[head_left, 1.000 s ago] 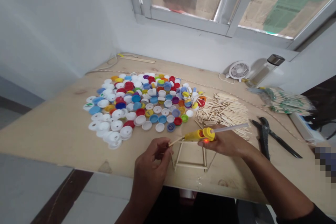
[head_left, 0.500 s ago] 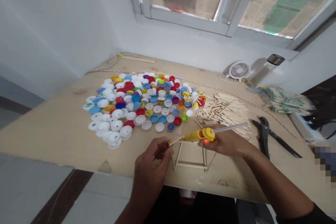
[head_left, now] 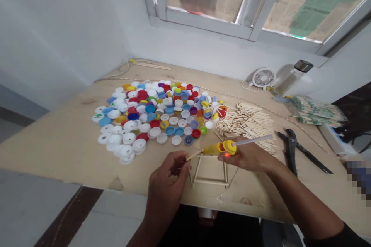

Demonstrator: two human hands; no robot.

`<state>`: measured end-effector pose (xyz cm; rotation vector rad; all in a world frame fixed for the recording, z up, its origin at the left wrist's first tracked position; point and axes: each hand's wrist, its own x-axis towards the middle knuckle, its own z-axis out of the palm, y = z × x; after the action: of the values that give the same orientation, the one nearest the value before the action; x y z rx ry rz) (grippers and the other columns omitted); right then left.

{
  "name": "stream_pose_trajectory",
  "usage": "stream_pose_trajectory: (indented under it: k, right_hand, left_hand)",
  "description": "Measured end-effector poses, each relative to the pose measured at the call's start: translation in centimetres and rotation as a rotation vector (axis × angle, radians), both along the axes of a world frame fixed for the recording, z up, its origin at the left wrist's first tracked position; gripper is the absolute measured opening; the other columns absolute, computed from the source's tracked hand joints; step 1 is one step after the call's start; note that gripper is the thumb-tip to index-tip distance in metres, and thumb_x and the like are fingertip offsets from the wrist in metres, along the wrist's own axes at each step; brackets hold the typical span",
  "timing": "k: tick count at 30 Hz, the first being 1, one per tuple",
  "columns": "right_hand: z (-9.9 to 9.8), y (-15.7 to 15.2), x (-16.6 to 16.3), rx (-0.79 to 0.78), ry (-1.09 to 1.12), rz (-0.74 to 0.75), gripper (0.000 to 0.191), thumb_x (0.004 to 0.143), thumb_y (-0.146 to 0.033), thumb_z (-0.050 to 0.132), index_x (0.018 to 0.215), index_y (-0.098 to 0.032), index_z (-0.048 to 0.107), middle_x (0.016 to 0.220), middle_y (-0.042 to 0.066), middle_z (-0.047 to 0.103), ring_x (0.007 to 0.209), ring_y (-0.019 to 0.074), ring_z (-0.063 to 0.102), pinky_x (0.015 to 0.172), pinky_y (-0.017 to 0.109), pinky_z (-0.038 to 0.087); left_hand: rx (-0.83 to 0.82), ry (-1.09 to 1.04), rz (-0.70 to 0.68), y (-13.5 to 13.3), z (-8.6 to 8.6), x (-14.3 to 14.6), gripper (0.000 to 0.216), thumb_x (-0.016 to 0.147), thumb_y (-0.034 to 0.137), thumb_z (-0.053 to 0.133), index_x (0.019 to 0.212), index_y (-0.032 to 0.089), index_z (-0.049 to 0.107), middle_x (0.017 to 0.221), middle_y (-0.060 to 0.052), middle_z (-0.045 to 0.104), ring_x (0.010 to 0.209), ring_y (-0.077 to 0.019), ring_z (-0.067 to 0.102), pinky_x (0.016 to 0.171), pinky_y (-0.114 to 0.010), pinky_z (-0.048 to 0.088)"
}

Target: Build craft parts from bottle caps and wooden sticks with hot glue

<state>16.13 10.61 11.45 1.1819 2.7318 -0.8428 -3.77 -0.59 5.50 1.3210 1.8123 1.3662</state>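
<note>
My right hand (head_left: 246, 157) grips a yellow glue gun (head_left: 218, 148) with a white glue stick (head_left: 253, 140) poking out behind and a red light glowing. Its nozzle points left at the tip of a thin wooden stick (head_left: 193, 155) pinched in my left hand (head_left: 168, 175). Just below lies a square frame of wooden sticks (head_left: 210, 171) on the wooden table (head_left: 66, 142), near its front edge.
A wide spread of coloured bottle caps (head_left: 156, 114) lies at centre left. A pile of wooden sticks (head_left: 246, 123) sits to their right, with black pliers (head_left: 292, 144), a bag of sticks (head_left: 314, 112), a small fan (head_left: 263, 78) and a bottle (head_left: 291, 77) beyond.
</note>
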Motion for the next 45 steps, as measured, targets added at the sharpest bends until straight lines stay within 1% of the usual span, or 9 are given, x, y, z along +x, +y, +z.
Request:
stream_pose_trajectory:
  k: [6,10,16,25,31,35,39,42,45]
  right_hand:
    - [0.4,-0.1,0.0,-0.024,-0.06,-0.076,0.019,0.089,-0.035,0.057,0.084,-0.017,0.062,0.078,0.003,0.061,0.065,0.0137,0.054,0.058,0.024,0.039]
    - [0.4,-0.1,0.1,-0.023,-0.044,-0.045,0.022,0.09,-0.036,0.055,0.082,-0.017,0.063,0.075,0.001,0.059,0.062,0.0127,0.052,0.057,0.023,0.038]
    - [0.4,-0.1,0.0,-0.018,-0.035,-0.016,0.019,0.09,-0.035,0.056,0.087,-0.018,0.063,0.08,0.002,0.061,0.067,0.0137,0.053,0.06,0.024,0.039]
    - [0.7,-0.3,0.0,0.004,-0.07,-0.066,0.018,0.088,-0.034,0.057,0.082,-0.018,0.062,0.077,0.002,0.059,0.063,0.0121,0.052,0.057,0.023,0.037]
    - [0.5,-0.5,0.1,-0.01,-0.047,-0.029,0.019,0.088,-0.036,0.057,0.081,-0.018,0.062,0.072,0.001,0.059,0.061,0.0127,0.051,0.056,0.023,0.036]
    - [0.9,-0.5,0.5,-0.08,0.091,-0.043,0.021,0.087,-0.037,0.058,0.079,-0.018,0.062,0.074,0.0,0.059,0.062,0.0122,0.053,0.055,0.022,0.039]
    - [1.6,-0.8,1.6,-0.142,0.277,-0.222,0.025,0.085,-0.044,0.059,0.085,-0.019,0.064,0.073,0.0,0.061,0.064,0.0142,0.057,0.056,0.024,0.045]
    - [2.2,-1.4,2.8,-0.096,0.442,-0.305,0.023,0.084,-0.043,0.061,0.09,-0.02,0.064,0.085,0.003,0.066,0.074,0.0179,0.063,0.062,0.026,0.051]
    - [2.8,-2.6,4.5,0.036,0.567,-0.337,0.019,0.083,-0.039,0.064,0.09,-0.022,0.064,0.086,0.003,0.068,0.076,0.0188,0.065,0.062,0.026,0.054]
  left_hand:
    - [-0.021,-0.005,-0.002,0.0,0.1,0.1,0.01,0.078,0.029,0.059,0.086,0.024,0.062,0.072,0.003,0.072,0.066,-0.016,0.07,0.062,-0.025,0.056]
    - [-0.032,-0.009,0.004,0.0,0.1,0.0,0.011,0.077,0.03,0.058,0.086,0.024,0.062,0.073,0.002,0.072,0.067,-0.0173,0.071,0.062,-0.026,0.056]
    - [-0.021,-0.004,0.001,0.2,0.4,0.2,0.01,0.077,0.03,0.057,0.084,0.024,0.062,0.072,0.002,0.072,0.067,-0.0173,0.071,0.061,-0.026,0.056]
    - [-0.025,0.0,-0.003,0.1,0.1,0.0,0.01,0.078,0.028,0.058,0.087,0.024,0.061,0.073,0.002,0.072,0.067,-0.0163,0.07,0.062,-0.025,0.055]
    - [-0.02,-0.02,-0.008,0.2,0.2,0.1,0.01,0.078,0.028,0.06,0.087,0.024,0.061,0.073,0.003,0.072,0.067,-0.0156,0.07,0.063,-0.024,0.055]
    - [-0.02,-0.029,-0.006,0.2,0.1,0.0,0.009,0.078,0.028,0.06,0.086,0.024,0.061,0.073,0.003,0.071,0.067,-0.0147,0.07,0.063,-0.023,0.054]
    - [-0.026,-0.024,0.002,0.1,0.0,0.0,0.011,0.077,0.029,0.06,0.086,0.024,0.062,0.072,0.003,0.071,0.066,-0.0149,0.07,0.062,-0.023,0.054]
    - [-0.015,-0.037,0.003,0.1,-0.1,0.0,0.012,0.076,0.029,0.06,0.086,0.024,0.062,0.073,0.002,0.071,0.066,-0.0151,0.07,0.06,-0.023,0.054]
    - [-0.015,-0.043,0.0,0.1,-0.3,-0.1,0.013,0.077,0.03,0.06,0.088,0.024,0.062,0.071,0.003,0.071,0.064,-0.0151,0.069,0.059,-0.023,0.054]
